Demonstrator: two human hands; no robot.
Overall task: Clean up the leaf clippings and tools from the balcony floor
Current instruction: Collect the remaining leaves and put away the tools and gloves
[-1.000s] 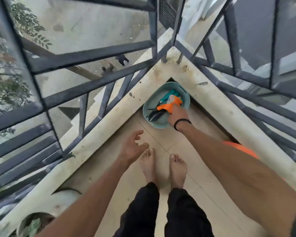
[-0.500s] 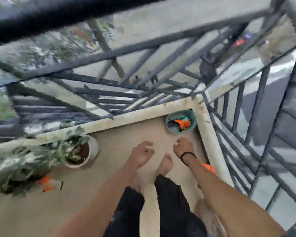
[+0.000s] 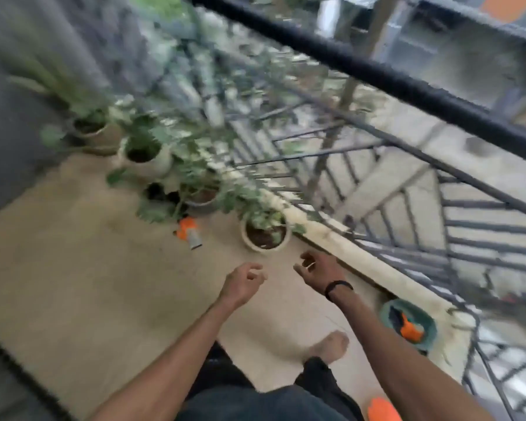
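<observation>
Both hands are empty, fingers loosely curled: left hand [image 3: 243, 284], right hand [image 3: 315, 270]. An orange tool [image 3: 189, 232] lies on the floor beyond the left fingertips, beside a potted plant [image 3: 265, 233]. The teal bowl [image 3: 428, 335] with tools is behind the right wrist.

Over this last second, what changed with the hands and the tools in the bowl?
The right hand let go of the orange-handled tool and left the teal bowl; both hands, the left hand too, now hang empty over the floor toward the plant pots. The view swung left. The tools stayed in the bowl; an orange item lies by the pots.
</observation>
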